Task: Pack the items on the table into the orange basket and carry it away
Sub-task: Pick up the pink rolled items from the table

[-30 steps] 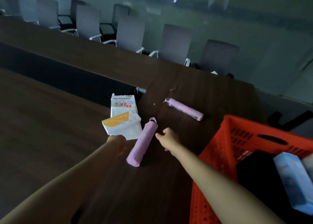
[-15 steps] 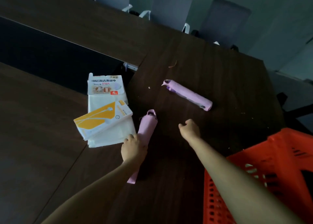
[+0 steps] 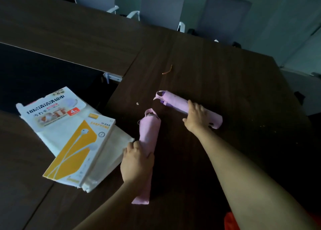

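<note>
Two pink rolled bundles lie on the dark wooden table (image 3: 217,70). My left hand (image 3: 137,162) is wrapped around the near pink roll (image 3: 149,130), which points away from me. My right hand (image 3: 197,116) is closed over the middle of the far pink roll (image 3: 175,102), which lies slanted to the right. To the left sits a yellow-and-white earphone box (image 3: 79,151) on top of a white cloth pack (image 3: 52,111) with printed label. Only a corner of the orange basket (image 3: 230,222) shows at the bottom right, under my right forearm.
Grey office chairs (image 3: 224,16) line the table's far side. A dark gap (image 3: 43,70) between table sections opens at the left, behind the cloth pack. A small orange scrap (image 3: 168,70) and a few crumbs lie on the wood beyond the rolls.
My right hand has reached forward and closed over the far pink roll. My left hand keeps its hold on the near roll. The view has tilted down, pushing the basket nearly out of frame.
</note>
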